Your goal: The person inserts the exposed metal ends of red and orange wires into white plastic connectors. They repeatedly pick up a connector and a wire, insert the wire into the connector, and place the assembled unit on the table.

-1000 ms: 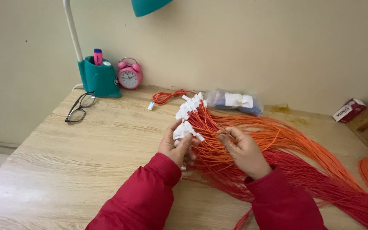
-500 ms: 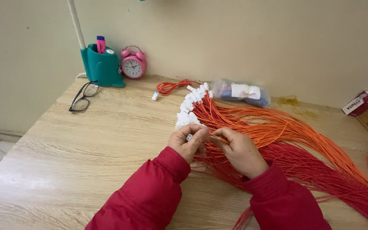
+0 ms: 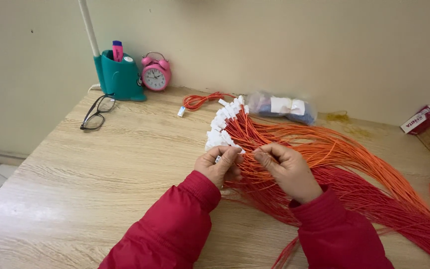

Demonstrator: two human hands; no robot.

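A large bundle of orange and red wires fans across the wooden table, each wire ending in a small white connector. My left hand pinches one white connector at the near end of the row. My right hand grips thin orange wires just to the right of it, its fingertips almost touching the left hand. Both arms wear red sleeves.
Black glasses lie at the back left, near a teal lamp base holding pens and a pink alarm clock. A small coil of orange wire, a clear plastic bag and a small red box sit along the wall.
My hands have come together over the near end of the connector row, the left now pinching a connector. The view has tilted down slightly.
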